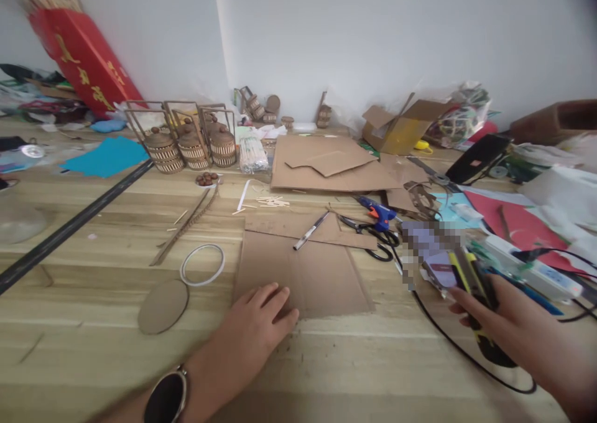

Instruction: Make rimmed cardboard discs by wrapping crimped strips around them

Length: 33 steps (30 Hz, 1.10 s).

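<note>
Cardboard sheet (326,283) lies flat under my left hand (261,323), its slightly spread fingers resting on the near left edge. My right hand (517,317) has its fingers wrapped around a yellow-and-black utility knife (472,298), held up to the right of the sheet. Beyond my left fingertips I see a pen (311,231); left of those fingers, a cardboard disc (163,306) just beside a white ring (183,269).

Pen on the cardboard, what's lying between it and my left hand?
Nothing loose: the head view shows just a bare stretch of the cardboard sheet between the pen and your left hand.
</note>
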### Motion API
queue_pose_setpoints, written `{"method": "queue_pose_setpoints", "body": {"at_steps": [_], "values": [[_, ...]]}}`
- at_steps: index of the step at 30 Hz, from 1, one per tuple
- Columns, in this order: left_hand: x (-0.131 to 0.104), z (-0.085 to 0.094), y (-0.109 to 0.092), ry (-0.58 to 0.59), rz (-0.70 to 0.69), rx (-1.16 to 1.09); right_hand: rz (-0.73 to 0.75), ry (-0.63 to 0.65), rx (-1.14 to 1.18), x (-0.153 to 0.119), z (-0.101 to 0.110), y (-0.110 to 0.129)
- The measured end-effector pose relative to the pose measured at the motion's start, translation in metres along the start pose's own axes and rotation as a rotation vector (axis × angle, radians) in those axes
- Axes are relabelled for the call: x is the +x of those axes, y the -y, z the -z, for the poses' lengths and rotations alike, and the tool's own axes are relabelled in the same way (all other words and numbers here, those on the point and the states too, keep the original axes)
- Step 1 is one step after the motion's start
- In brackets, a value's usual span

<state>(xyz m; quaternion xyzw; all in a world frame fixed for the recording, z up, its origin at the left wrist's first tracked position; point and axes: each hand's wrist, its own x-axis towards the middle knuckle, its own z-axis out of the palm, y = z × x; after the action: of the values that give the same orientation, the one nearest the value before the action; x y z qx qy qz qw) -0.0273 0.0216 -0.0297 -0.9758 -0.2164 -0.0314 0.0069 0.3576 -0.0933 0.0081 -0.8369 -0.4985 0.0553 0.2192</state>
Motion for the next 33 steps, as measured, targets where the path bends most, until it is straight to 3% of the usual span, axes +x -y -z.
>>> {"method": "queue_pose_setpoints", "body": {"at_steps": [2,4,8,11,15,18,21,25,29,33], "values": [[-0.001,0.002,0.001,0.011,0.001,0.007,-0.093,0.145,0.205,-0.006,0.008,0.023],[-0.001,0.002,0.003,0.012,0.003,0.011,-0.023,0.276,0.354,-0.011,0.006,0.05],[0.0,0.003,0.007,0.012,0.025,-0.003,0.008,0.564,0.576,-0.021,-0.02,0.093],[0.0,0.005,0.013,0.008,0.061,-0.034,0.015,0.756,0.625,-0.022,-0.038,0.112],[-0.001,0.011,0.028,-0.011,0.118,-0.143,0.122,0.926,0.652,-0.012,-0.043,0.125],[0.004,0.017,0.04,-0.034,0.165,-0.223,0.309,0.942,0.448,0.0,-0.041,0.131],[0.017,0.019,0.05,-0.088,0.195,-0.239,0.498,0.85,0.129,0.009,-0.044,0.139],[0.047,0.01,0.06,-0.181,0.084,-0.187,0.701,0.732,-0.248,0.014,-0.055,0.157],[0.073,-0.004,0.067,-0.143,0.07,-0.161,0.795,0.753,-0.406,0.014,-0.064,0.172],[0.082,-0.017,0.069,-0.066,0.037,-0.173,0.815,0.755,-0.5,0.014,-0.071,0.175]]}}
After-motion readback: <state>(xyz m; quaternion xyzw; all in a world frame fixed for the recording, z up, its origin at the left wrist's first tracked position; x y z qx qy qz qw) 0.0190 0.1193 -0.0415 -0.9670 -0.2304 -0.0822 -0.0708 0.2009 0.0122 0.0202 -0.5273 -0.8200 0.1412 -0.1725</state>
